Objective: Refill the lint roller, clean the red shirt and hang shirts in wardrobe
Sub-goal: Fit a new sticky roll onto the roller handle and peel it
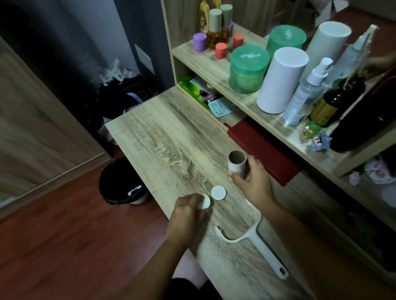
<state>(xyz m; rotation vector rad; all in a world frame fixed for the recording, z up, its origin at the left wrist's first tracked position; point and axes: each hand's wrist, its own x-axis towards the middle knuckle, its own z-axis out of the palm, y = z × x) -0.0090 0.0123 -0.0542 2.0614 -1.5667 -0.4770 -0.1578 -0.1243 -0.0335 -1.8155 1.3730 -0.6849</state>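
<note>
Now the right hand (pixel 254 180) grips an upright cardboard core (pixel 237 161) on the wooden counter (pixel 166 141). The left hand (pixel 189 214) pinches a white cap (pixel 205 201) near the left edge. The lint roller handle (pixel 258 241) lies nearer the front edge. A black bin (pixel 114 200) stands on the reddish floor (pixel 56 250).

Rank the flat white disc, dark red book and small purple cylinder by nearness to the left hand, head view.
1. Flat white disc, on the table beside the left hand.
2. Dark red book, at the shelf edge.
3. Small purple cylinder, back on the shelf.

The cardboard tube (pixel 237 164) is brown; the lint roller handle (pixel 258 243) and end cap (pixel 218 192) white. The bench (pixel 166 138) shows pale wood grain.
</note>
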